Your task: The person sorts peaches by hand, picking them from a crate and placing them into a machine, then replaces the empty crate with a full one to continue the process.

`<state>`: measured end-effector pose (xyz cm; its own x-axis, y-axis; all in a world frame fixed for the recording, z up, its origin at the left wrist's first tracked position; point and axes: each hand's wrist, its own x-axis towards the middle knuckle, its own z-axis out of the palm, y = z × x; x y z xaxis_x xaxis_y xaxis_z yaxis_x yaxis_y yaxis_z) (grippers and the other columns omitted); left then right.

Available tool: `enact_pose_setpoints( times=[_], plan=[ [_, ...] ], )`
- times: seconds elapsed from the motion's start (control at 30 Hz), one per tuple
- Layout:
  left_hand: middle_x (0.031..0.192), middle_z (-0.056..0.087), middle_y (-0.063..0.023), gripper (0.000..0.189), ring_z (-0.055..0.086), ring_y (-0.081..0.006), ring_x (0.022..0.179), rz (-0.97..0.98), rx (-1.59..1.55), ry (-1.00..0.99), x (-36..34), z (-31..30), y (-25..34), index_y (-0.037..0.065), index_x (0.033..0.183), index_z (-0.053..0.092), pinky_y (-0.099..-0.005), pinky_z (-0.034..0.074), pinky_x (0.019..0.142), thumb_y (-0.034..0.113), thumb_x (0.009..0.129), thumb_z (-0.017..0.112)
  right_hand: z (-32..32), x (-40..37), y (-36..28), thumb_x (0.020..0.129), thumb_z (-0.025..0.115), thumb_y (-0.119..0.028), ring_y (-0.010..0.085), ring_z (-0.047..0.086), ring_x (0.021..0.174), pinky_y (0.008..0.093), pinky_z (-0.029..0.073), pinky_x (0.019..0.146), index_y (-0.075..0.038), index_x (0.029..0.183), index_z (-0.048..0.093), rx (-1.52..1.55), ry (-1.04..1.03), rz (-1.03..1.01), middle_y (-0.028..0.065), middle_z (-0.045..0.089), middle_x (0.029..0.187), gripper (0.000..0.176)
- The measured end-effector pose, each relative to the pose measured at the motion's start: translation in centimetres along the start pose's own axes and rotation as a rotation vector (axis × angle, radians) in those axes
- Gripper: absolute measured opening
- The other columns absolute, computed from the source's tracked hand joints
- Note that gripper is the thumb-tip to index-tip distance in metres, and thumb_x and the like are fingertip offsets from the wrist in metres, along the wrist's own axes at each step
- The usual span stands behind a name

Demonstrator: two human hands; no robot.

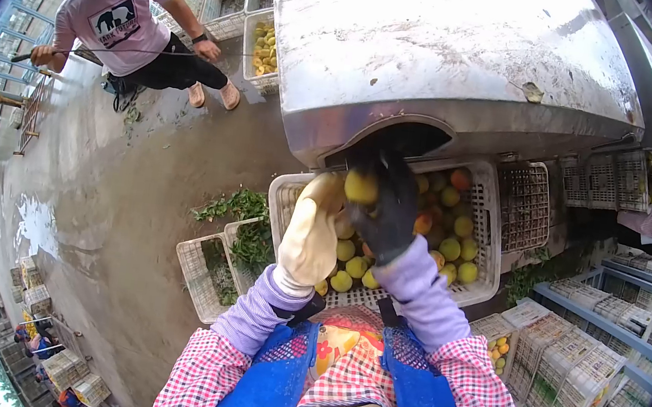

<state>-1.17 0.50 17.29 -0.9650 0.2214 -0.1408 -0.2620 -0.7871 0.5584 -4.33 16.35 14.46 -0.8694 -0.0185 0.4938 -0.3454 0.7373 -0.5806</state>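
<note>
My left hand (312, 231), in a cream glove, is over the left part of a white plastic crate (488, 262) of yellow-green and reddish fruit (342, 281). Its fingers curl beside a yellow fruit (361, 186). My right hand (385, 207), in a black glove, is closed around that fruit from the right. Both hands are just below the dark opening (401, 137) in a large metal machine (462, 48). What my left fingers hold, if anything, is hidden.
A person (128, 21) in a pink shirt stands at the upper left, holding a thin rod. Two small baskets with leaves (205, 278) lie left of the crate. An empty brown crate (525, 205) and stacked crates (567, 375) are on the right.
</note>
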Motion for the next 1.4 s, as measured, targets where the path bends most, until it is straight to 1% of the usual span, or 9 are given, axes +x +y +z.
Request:
enact_pose_setpoints(
  times=[0.33, 0.5, 0.63, 0.77, 0.97, 1.0, 1.2, 1.3, 1.4],
  plan=[
    [0.156, 0.047, -0.0148, 0.065, 0.044, -0.0306, 0.144, -0.057, 0.022, 0.067, -2.0, -2.9, -1.0, 0.006, 0.156, 0.040, -0.0507, 0.032, 0.119, 0.038, 0.102, 0.056, -0.2, 3.8, 0.5, 0.084, 0.072, -0.027, 0.0405, 0.060, 0.117, 0.0492, 0.048, 0.101, -0.006, 0.132, 0.060, -0.271, -0.550, 0.271, 0.0229, 0.061, 0.130, 0.054],
    [0.160, 0.039, -0.0135, 0.063, 0.044, -0.0285, 0.141, -0.242, 0.286, 0.283, -1.6, -5.6, -5.3, 0.010, 0.157, 0.038, -0.0460, 0.036, 0.116, 0.042, 0.105, 0.055, -1.3, 4.2, -0.6, 0.086, 0.069, -0.025, 0.0391, 0.063, 0.112, 0.0463, 0.051, 0.098, -0.009, 0.129, 0.064, 0.072, -0.034, 0.168, 0.0225, 0.064, 0.125, 0.047],
    [0.148, 0.051, -0.0256, 0.048, 0.048, -0.0357, 0.140, -0.313, 1.127, 0.177, -1.6, -8.5, -12.9, -0.002, 0.138, 0.058, -0.0368, 0.041, 0.114, 0.020, 0.096, 0.064, -3.3, -5.8, 9.8, 0.090, 0.060, -0.024, 0.0372, 0.067, 0.107, 0.0439, 0.053, 0.095, -0.013, 0.122, 0.071, 0.047, -0.123, 0.115, 0.0204, 0.068, 0.120, 0.035],
    [0.158, 0.037, -0.0273, 0.071, 0.031, -0.0439, 0.150, -0.295, 1.733, -0.243, 1.0, -3.5, -18.5, 0.009, 0.155, 0.042, -0.0458, 0.035, 0.118, 0.043, 0.096, 0.061, -10.2, -12.0, 19.7, 0.090, 0.060, -0.024, 0.0363, 0.067, 0.108, 0.0438, 0.053, 0.095, -0.013, 0.121, 0.072, -0.296, -0.531, 0.373, 0.0195, 0.069, 0.120, 0.034],
    [0.169, 0.019, -0.0150, 0.074, 0.008, -0.0556, 0.152, -0.518, 2.270, -0.098, 6.6, 0.9, -27.6, 0.022, 0.160, 0.032, -0.0535, 0.030, 0.120, 0.050, 0.096, 0.057, -13.0, -14.7, 24.1, 0.091, 0.060, -0.024, 0.0351, 0.067, 0.109, 0.0436, 0.054, 0.096, -0.013, 0.119, 0.073, -0.387, -0.729, 0.383, 0.0182, 0.070, 0.120, 0.033],
    [0.160, 0.040, -0.0134, 0.060, 0.033, -0.0491, 0.147, -0.337, 2.438, -0.109, 6.9, 0.5, -28.4, 0.020, 0.152, 0.047, -0.0499, 0.040, 0.114, 0.044, 0.097, 0.056, -12.9, -14.6, 24.3, 0.091, 0.060, -0.024, 0.0349, 0.067, 0.109, 0.0436, 0.054, 0.096, -0.013, 0.118, 0.074, -0.385, -0.735, 0.375, 0.0180, 0.070, 0.120, 0.033],
    [0.130, 0.057, -0.0135, 0.054, 0.056, -0.0355, 0.118, 0.128, 2.525, -0.532, 7.8, -6.6, -33.0, 0.017, 0.140, 0.055, -0.0489, 0.051, 0.093, 0.032, 0.089, 0.063, -9.6, -14.0, 23.3, 0.091, 0.060, -0.024, 0.0337, 0.068, 0.111, 0.0434, 0.054, 0.096, -0.013, 0.116, 0.075, -0.347, -0.791, 0.348, 0.0166, 0.071, 0.121, 0.032],
    [0.138, 0.052, -0.0145, 0.069, 0.054, -0.0327, 0.124, -0.287, 2.500, -0.677, 9.6, -6.0, -31.9, 0.019, 0.149, 0.046, -0.0497, 0.051, 0.096, 0.030, 0.085, 0.068, -9.1, -14.2, 22.7, 0.091, 0.060, -0.024, 0.0331, 0.068, 0.111, 0.0433, 0.055, 0.096, -0.013, 0.115, 0.075, -0.324, -0.790, 0.389, 0.0160, 0.071, 0.121, 0.031],
    [0.150, 0.047, -0.0145, 0.071, 0.054, -0.0337, 0.129, -0.252, 2.396, -0.930, 10.2, -3.3, -28.8, 0.021, 0.153, 0.043, -0.0505, 0.049, 0.101, 0.030, 0.086, 0.067, -9.6, -14.3, 22.3, 0.091, 0.060, -0.024, 0.0324, 0.068, 0.112, 0.0432, 0.055, 0.096, -0.013, 0.114, 0.076, -0.310, -0.780, 0.419, 0.0153, 0.071, 0.121, 0.031]
  ],
)
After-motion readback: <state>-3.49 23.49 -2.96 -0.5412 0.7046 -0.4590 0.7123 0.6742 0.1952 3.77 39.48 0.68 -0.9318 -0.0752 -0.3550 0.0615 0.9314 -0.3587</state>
